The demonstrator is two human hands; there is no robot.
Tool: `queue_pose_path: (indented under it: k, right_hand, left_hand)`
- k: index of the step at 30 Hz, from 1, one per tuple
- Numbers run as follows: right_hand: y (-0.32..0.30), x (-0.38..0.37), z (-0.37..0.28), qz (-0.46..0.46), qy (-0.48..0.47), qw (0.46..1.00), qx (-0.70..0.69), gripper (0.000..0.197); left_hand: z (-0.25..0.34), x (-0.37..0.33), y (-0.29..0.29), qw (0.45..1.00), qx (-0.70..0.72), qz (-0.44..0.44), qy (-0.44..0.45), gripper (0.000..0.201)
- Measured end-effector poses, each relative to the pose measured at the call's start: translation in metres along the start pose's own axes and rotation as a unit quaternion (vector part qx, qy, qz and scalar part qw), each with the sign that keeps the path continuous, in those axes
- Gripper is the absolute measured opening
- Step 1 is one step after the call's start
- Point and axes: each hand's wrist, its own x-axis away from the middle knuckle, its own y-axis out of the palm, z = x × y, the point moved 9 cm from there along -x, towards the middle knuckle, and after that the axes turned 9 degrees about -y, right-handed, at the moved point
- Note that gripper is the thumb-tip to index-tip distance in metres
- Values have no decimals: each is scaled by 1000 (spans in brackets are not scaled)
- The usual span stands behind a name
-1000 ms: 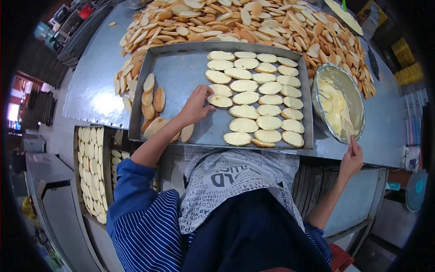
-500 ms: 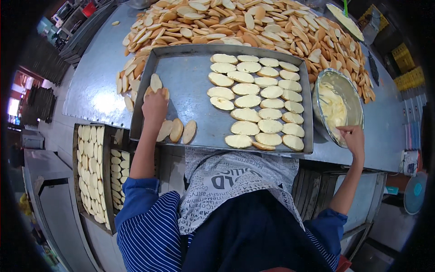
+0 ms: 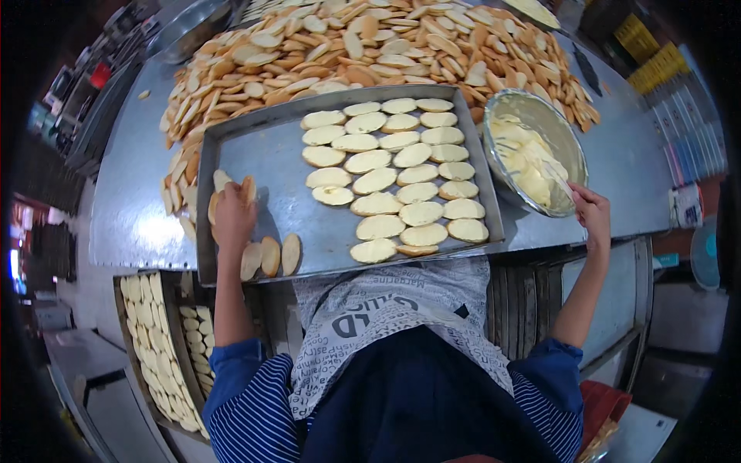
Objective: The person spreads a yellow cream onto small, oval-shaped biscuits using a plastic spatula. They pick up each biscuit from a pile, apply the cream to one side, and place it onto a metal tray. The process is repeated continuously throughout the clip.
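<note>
A metal baking tray (image 3: 262,158) lies on the steel table, its right half covered with rows of pale, spread-coated bread slices (image 3: 401,181). My left hand (image 3: 233,218) rests at the tray's left edge, closed around plain bread slices (image 3: 245,189), with three more slices (image 3: 270,256) lying just below it. My right hand (image 3: 591,212) is at the near rim of a metal bowl (image 3: 532,150) holding yellow spread, gripping a thin spreading tool (image 3: 559,177) that reaches into the bowl.
A big heap of browned bread slices (image 3: 370,50) covers the table behind the tray. Below the table at left, racks hold trays of coated slices (image 3: 158,339). A steel table surface (image 3: 127,208) extends left; shelves and containers line the right side.
My left hand left the coated rows and moved to the tray's left edge, taking hold of plain slices. My right hand rose from the table's front edge to the bowl.
</note>
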Motion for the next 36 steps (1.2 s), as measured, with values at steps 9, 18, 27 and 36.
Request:
queue_pose_path:
  k: [9, 18, 27, 36]
  right_hand:
    - [62, 41, -38, -8, -43, 988, -148, 24]
    - [166, 122, -129, 64, -392, 912, -98, 40]
    - [186, 143, -155, 65, -559, 823, 75, 57]
    - [153, 147, -174, 74, -574, 803, 141, 55]
  left_hand:
    - [124, 31, 19, 604, 731, -280, -152, 41]
    - [232, 80, 29, 348, 809, -443, -167, 40]
    - [227, 75, 28, 342, 821, -431, -152, 35]
    - [209, 60, 26, 464, 792, -375, -131, 43]
